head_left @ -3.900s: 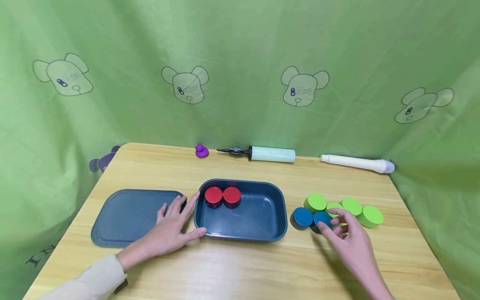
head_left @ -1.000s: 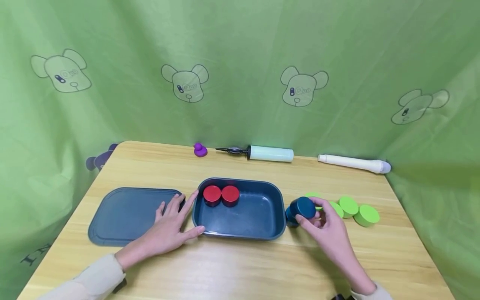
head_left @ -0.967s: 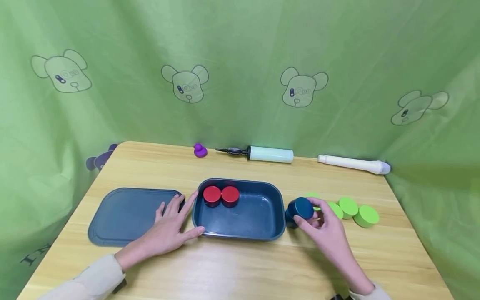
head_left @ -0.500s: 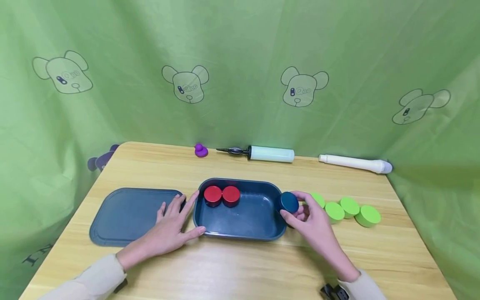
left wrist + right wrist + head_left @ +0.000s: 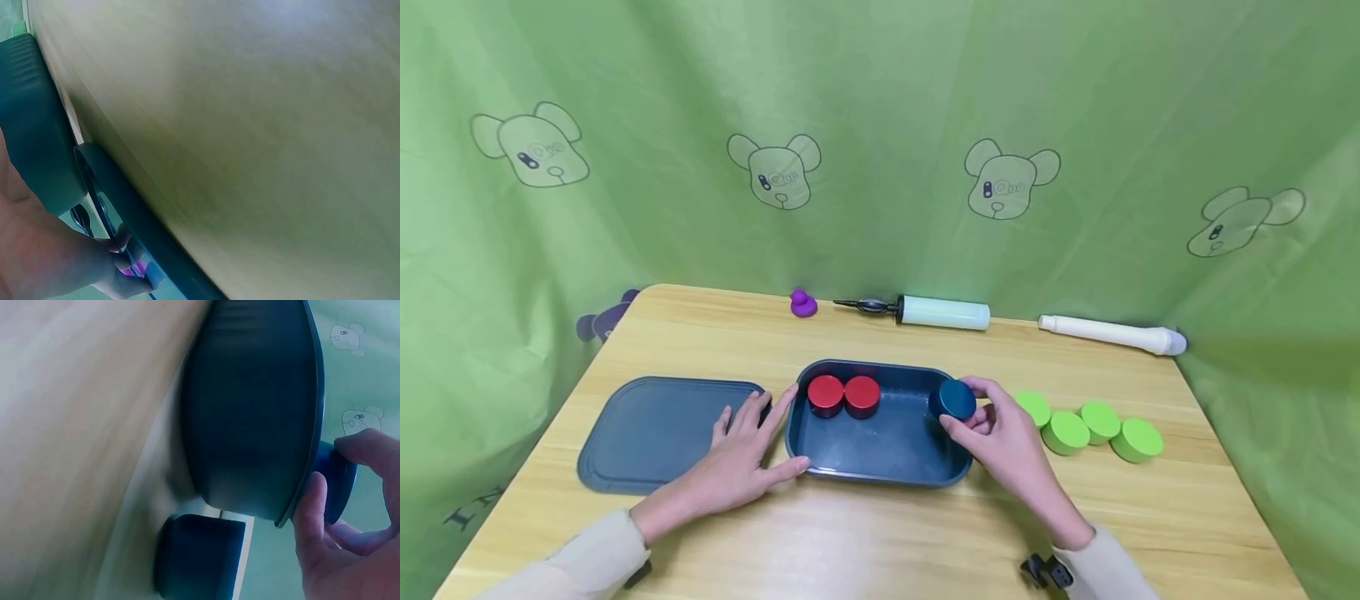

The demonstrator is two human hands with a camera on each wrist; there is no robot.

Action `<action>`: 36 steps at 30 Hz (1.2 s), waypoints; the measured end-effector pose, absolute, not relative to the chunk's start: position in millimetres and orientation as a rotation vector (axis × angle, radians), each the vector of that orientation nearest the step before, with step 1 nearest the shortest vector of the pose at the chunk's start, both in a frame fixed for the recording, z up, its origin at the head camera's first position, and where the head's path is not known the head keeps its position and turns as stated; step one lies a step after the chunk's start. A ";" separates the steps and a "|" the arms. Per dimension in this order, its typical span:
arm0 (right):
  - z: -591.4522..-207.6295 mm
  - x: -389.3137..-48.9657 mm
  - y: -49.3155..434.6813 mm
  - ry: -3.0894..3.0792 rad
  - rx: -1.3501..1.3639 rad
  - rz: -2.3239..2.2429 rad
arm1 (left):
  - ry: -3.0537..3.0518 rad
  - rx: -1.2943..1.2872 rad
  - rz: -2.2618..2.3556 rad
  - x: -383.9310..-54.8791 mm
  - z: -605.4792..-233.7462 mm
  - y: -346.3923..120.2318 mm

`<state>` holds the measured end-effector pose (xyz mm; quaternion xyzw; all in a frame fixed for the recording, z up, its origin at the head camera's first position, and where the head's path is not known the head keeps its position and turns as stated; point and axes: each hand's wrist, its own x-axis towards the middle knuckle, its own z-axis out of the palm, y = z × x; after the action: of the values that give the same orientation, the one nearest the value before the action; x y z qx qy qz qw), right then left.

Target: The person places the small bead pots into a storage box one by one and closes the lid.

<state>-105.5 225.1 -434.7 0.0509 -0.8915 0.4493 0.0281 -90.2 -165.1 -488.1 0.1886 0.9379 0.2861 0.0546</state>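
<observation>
In the head view my right hand (image 5: 1000, 433) pinches a dark blue cylinder (image 5: 957, 400) between thumb and fingers, over the right end of the blue box (image 5: 880, 478). The right wrist view shows this held cylinder (image 5: 337, 484) at the box's rim. A second blue cylinder (image 5: 200, 557) stands on the table beside the box; my hand hides it in the head view. Two red cylinders (image 5: 825, 395) (image 5: 862, 397) sit at the box's left end. My left hand (image 5: 741, 462) lies with fingers spread, thumb and index at the box's left side, the others over the flat lid (image 5: 662, 433).
Several light green cylinders (image 5: 1066, 432) stand right of the box. Along the table's back edge lie a purple rubber duck (image 5: 802, 303), a hand pump (image 5: 943, 312) and a white microphone-shaped object (image 5: 1112, 332). A green curtain (image 5: 880, 100) hangs behind the table (image 5: 850, 533).
My right hand has picked up one blue cylinder from the group at right and carried it left, over the box's right end. The left hand stays put.
</observation>
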 end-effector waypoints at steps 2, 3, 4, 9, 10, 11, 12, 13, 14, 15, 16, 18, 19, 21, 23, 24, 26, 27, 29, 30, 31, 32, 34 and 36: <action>-433.6 -105.5 222.7 -2.757 0.148 1.370 | 2.847 0.572 0.868 -89.8 -487.8 -165.0; -433.1 -105.8 221.4 -2.761 0.146 1.360 | 2.847 0.571 0.869 -89.6 -487.7 -164.9; -432.2 -105.9 220.0 -2.765 0.145 1.354 | 2.846 0.570 0.868 -89.4 -487.6 -164.7; -427.9 -109.8 211.1 -2.808 0.174 1.312 | 2.847 0.557 0.859 -87.9 -488.0 -164.6; -427.3 -111.0 209.1 -2.821 0.176 1.298 | 2.849 0.556 0.858 -87.8 -488.2 -164.6; -426.9 -112.5 207.1 -2.834 0.178 1.276 | 2.851 0.556 0.859 -87.8 -488.3 -164.5; -426.7 -114.1 205.1 -2.847 0.179 1.254 | 2.852 0.556 0.860 -88.0 -488.4 -164.4; -426.8 -115.8 202.9 -2.862 0.182 1.226 | 2.852 0.557 0.859 -88.1 -488.4 -164.2; -426.9 -117.3 200.4 -2.876 0.186 1.201 | 2.854 0.557 0.858 -88.0 -488.3 -164.1; -427.3 -118.7 197.7 -2.890 0.186 1.179 | 2.853 0.557 0.859 -88.0 -488.2 -164.0; -427.7 -120.2 194.9 -2.902 0.188 1.156 | 2.854 0.557 0.857 -88.0 -488.2 -164.0; -428.7 -122.4 188.7 -2.923 0.199 1.119 | 2.854 0.557 0.856 -88.0 -488.1 -163.8; -429.5 -123.5 185.4 -2.935 0.206 1.102 | 2.855 0.558 0.855 -88.0 -488.1 -163.8; -431.6 -125.3 178.6 -2.953 0.218 1.072 | 2.859 0.557 0.858 -87.9 -487.9 -163.9; -434.1 -126.5 172.8 -2.970 0.229 1.023 | 2.861 0.559 0.865 -87.8 -487.6 -163.4; -435.8 -127.1 170.2 -2.976 0.235 0.993 | 2.862 0.560 0.867 -87.7 -487.4 -163.1; -439.0 -128.2 165.6 -2.979 0.244 0.936 | 2.866 0.562 0.867 -87.8 -487.3 -163.0; -440.7 -128.5 163.7 -2.977 0.247 0.907 | 2.866 0.563 0.867 -87.8 -487.5 -162.9; -443.7 -128.6 160.2 -2.974 0.254 0.856 | 2.868 0.565 0.864 -87.8 -487.7 -162.6; -445.1 -128.6 158.5 -2.974 0.255 0.839 | 2.869 0.565 0.862 -87.8 -487.9 -162.5; -446.3 -128.5 157.0 -2.976 0.256 0.830 | 2.870 0.565 0.861 -87.6 -488.0 -162.6; -447.3 -128.5 155.4 -2.979 0.258 0.820 | 2.869 0.564 0.863 -87.5 -488.0 -162.6; -449.1 -128.9 152.6 -2.988 0.255 0.809 | 2.869 0.563 0.867 -87.1 -487.8 -162.8; -451.0 -130.1 150.1 -3.002 0.249 0.803 | 2.870 0.563 0.870 -87.0 -487.7 -163.1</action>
<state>-130.1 150.1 -451.0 0.0797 -0.9629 0.2574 0.0119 -87.0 -163.1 -487.7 0.1842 0.9397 0.2847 0.0450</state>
